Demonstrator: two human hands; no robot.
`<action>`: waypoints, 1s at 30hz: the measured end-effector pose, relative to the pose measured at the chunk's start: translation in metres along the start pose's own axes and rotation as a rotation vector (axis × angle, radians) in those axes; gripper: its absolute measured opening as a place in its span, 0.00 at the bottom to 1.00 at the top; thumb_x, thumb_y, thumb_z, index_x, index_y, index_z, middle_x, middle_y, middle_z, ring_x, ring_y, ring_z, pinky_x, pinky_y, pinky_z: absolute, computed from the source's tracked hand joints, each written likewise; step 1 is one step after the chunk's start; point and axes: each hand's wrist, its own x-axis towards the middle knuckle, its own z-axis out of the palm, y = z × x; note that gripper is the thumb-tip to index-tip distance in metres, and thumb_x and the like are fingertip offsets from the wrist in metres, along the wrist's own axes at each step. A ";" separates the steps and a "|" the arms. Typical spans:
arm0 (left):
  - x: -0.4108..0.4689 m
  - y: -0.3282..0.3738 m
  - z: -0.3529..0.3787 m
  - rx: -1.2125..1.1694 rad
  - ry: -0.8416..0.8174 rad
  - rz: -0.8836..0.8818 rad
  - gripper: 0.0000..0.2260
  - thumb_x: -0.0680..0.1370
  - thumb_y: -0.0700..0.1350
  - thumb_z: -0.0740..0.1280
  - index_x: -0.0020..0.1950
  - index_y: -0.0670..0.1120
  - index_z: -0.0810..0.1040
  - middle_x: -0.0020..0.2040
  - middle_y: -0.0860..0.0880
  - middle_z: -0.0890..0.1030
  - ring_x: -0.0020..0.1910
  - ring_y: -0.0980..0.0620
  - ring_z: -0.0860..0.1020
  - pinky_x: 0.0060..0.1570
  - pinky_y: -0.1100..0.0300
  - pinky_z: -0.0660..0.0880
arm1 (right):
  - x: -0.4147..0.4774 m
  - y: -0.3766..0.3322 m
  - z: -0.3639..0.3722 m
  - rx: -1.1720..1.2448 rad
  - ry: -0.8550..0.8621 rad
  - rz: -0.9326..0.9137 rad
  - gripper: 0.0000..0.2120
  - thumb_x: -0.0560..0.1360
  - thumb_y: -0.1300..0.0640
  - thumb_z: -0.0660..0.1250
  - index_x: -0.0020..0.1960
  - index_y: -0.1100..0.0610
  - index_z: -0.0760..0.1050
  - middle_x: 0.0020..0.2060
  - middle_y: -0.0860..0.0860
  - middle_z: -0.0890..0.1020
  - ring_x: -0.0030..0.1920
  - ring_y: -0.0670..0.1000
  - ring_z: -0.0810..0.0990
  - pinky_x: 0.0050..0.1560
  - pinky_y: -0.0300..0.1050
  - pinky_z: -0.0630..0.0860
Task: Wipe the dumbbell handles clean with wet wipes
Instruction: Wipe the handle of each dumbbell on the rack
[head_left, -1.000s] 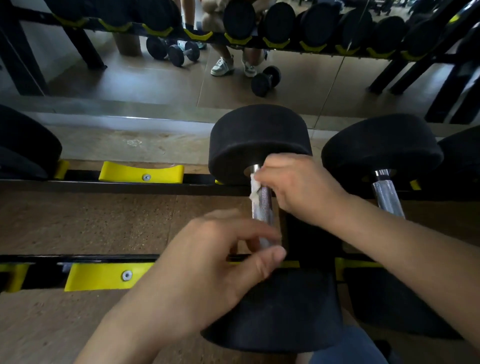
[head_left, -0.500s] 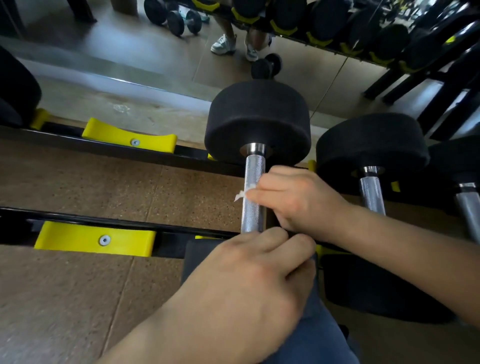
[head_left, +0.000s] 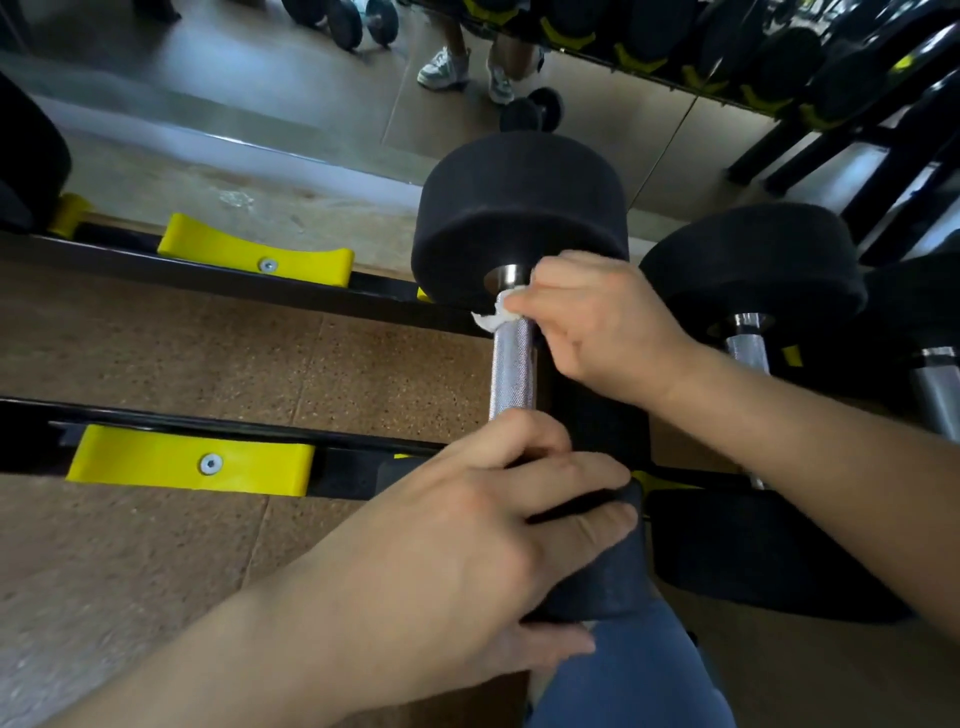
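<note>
Right now the dumbbell (head_left: 519, 208) lies across the two black rails of the rack (head_left: 171, 415), its far black head on the back rail and its near head on the front rail, close to the person. Between the heads the knurled metal handle (head_left: 511, 369) shows bare along most of its length. At the far end of that handle, just below the far head, the right hand (head_left: 602, 322) has its fingers curled round the bar, grasping a crumpled white wet wipe (head_left: 491, 317) against the metal; a corner of the wipe sticks out to the left of the bar. Nearer the camera, the left hand (head_left: 467, 530) rests over the near head, fingers bent across its top and thumb underneath, gripping it. Two yellow cradles (head_left: 254, 257) sit on the rails to the left with nothing in them. Just to the right lies a second dumbbell (head_left: 753, 260), close beside the first but apart from it. Beneath the rack is a speckled brown floor (head_left: 156, 338), and beyond the back rail a mirror (head_left: 260, 78) reflects more weights.
</note>
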 end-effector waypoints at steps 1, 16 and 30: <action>0.000 -0.001 -0.001 -0.029 0.001 -0.003 0.28 0.69 0.62 0.74 0.64 0.48 0.80 0.65 0.52 0.76 0.58 0.50 0.69 0.60 0.63 0.67 | -0.007 -0.005 0.001 0.038 0.005 -0.003 0.10 0.72 0.67 0.64 0.46 0.60 0.82 0.35 0.55 0.77 0.34 0.56 0.74 0.34 0.49 0.74; 0.002 0.002 -0.007 -0.250 0.080 -0.093 0.22 0.71 0.61 0.72 0.60 0.51 0.82 0.64 0.57 0.77 0.56 0.56 0.71 0.56 0.66 0.70 | -0.005 -0.008 0.010 0.068 0.200 0.441 0.07 0.73 0.61 0.66 0.42 0.58 0.83 0.32 0.52 0.79 0.33 0.54 0.78 0.32 0.48 0.75; 0.005 0.006 -0.004 -0.287 0.203 -0.195 0.13 0.72 0.55 0.71 0.53 0.51 0.85 0.59 0.56 0.79 0.53 0.52 0.75 0.52 0.64 0.72 | -0.034 -0.042 0.008 0.649 0.052 0.887 0.06 0.72 0.62 0.71 0.39 0.52 0.79 0.26 0.44 0.80 0.27 0.40 0.80 0.34 0.33 0.76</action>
